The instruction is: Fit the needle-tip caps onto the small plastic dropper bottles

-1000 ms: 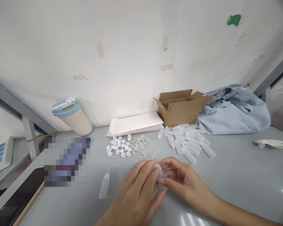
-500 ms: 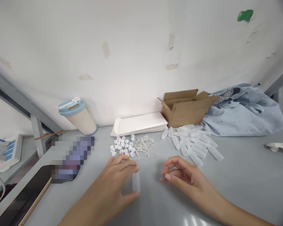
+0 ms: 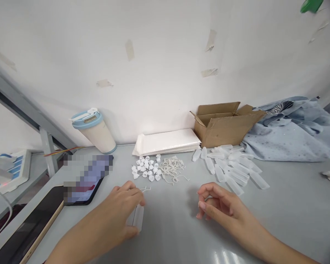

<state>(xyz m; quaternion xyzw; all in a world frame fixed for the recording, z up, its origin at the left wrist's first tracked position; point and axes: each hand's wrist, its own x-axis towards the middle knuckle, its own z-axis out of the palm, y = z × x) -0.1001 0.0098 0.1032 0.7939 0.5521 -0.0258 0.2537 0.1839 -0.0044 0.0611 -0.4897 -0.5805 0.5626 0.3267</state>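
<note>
My left hand has its thumb and fingers around a small translucent plastic bottle low over the grey table. Part of the bottle is hidden by the hand, and a pale thin strap shows just beyond the fingertips. To the right, my right hand hovers with loosely curled fingers, a gap between thumb and forefinger and nothing visible in it. Past it lies a heap of similar clear bottles. Small white caps and a tangle of pale straps lie beyond the left hand.
White padded envelopes are stacked by the wall beside an open cardboard box. A blue cloth bag sits at the right. Two phones, one of them dark, and a tumbler stand at left. A power strip is farther left.
My left hand has moved left with the bottle, away from my right hand. The right hand keeps its loose curl. The whole view has shifted slightly.
</note>
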